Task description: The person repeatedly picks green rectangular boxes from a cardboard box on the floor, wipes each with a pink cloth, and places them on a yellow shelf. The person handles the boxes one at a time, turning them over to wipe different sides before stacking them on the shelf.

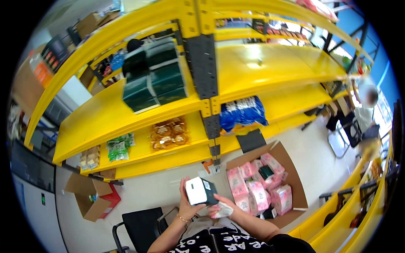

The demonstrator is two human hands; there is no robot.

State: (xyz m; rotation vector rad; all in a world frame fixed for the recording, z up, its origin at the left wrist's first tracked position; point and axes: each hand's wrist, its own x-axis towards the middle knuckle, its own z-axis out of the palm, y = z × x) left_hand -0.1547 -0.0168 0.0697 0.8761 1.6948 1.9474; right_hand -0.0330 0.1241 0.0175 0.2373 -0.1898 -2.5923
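A small box (201, 191) is held at chest height, gripped by the left hand (185, 201) along its side and steadied underneath by the right hand (222, 209), presumably for inspection. An open carton (295, 177) of pink packs (253, 189) lies just beside, below yellow shelves (126, 114).

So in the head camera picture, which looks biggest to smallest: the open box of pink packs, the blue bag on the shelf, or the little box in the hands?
1. Cardboard box of pink packs
2. Blue bag
3. Small box, white and dark green, though it is nearest the camera
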